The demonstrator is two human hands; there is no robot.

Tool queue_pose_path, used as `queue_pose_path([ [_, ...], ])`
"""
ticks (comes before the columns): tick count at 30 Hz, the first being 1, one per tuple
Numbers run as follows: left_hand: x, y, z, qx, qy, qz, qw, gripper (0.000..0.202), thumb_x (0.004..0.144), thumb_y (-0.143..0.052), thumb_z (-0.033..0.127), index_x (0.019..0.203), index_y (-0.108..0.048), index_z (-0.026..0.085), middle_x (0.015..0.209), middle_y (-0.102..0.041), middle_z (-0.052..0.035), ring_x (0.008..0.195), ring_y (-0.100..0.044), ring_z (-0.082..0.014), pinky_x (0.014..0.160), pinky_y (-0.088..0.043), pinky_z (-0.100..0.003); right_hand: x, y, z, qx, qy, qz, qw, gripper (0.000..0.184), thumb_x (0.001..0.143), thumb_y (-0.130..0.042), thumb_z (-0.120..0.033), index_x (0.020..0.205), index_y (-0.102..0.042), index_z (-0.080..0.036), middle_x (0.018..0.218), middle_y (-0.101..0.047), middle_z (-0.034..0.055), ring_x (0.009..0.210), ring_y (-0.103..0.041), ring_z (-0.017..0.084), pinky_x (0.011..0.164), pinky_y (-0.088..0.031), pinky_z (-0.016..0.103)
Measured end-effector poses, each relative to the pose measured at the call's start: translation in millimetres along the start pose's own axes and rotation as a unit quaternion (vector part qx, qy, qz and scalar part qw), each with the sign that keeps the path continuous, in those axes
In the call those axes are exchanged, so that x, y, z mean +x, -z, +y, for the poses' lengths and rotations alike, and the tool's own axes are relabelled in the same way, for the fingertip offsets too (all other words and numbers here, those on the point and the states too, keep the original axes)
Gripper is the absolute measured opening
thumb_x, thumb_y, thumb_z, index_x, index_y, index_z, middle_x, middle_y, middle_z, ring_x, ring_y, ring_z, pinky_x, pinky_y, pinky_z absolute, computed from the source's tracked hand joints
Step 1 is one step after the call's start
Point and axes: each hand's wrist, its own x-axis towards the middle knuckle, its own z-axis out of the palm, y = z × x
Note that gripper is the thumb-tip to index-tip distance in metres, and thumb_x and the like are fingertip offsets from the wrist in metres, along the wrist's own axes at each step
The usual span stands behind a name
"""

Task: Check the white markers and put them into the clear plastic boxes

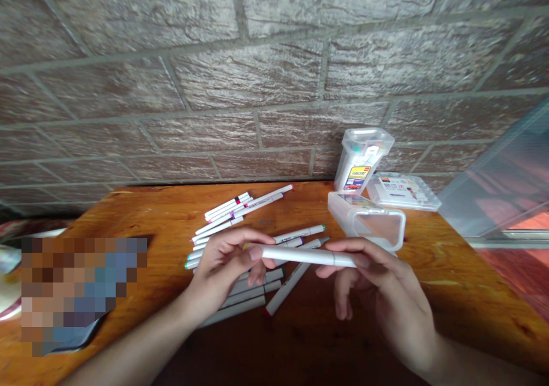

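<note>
A white marker (pixel 298 254) is held level above the table, one end in each hand. My left hand (pixel 227 260) pinches its left end between thumb and fingertips. At the other end, my right hand (pixel 386 289) grips the marker, its lower fingers curled loosely beneath. Beneath and behind my hands lie several loose white markers with coloured ends, such as a green-ended marker (pixel 300 234) and a red-ended marker (pixel 287 291). Farther back a group of thinner pens (pixel 229 206) lies side by side. My left hand hides part of the pile.
Behind my right hand an open clear plastic case (pixel 343 214) lies on its side on the wooden table (pixel 141 214). An upright clear marker box (pixel 362 160) and a flat clear case (pixel 403 191) stand near the brick wall (pixel 274 77). A pixelated dark-edged object (pixel 81 294) lies at left.
</note>
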Motion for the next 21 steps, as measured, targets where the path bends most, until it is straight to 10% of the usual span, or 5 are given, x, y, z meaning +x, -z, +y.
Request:
queue_pose_path([
  [21, 0.8, -0.5, 0.0, -0.051, 0.004, -0.001, 0.999, 0.022, 0.098, -0.071, 0.029, 0.110, -0.083, 0.015, 0.079, -0.082, -0.0098, 0.050, -0.060, -0.0093, 0.053, -0.055, -0.022, 0.3, 1.6, 4.1, -0.054, 0.024, -0.005, 0.998, 0.017, 0.104, -0.068, -0.037, 0.115, -0.077, -0.027, 0.087, -0.085, 0.0050, 0.041, -0.067, 0.010, 0.042, -0.057, 0.019],
])
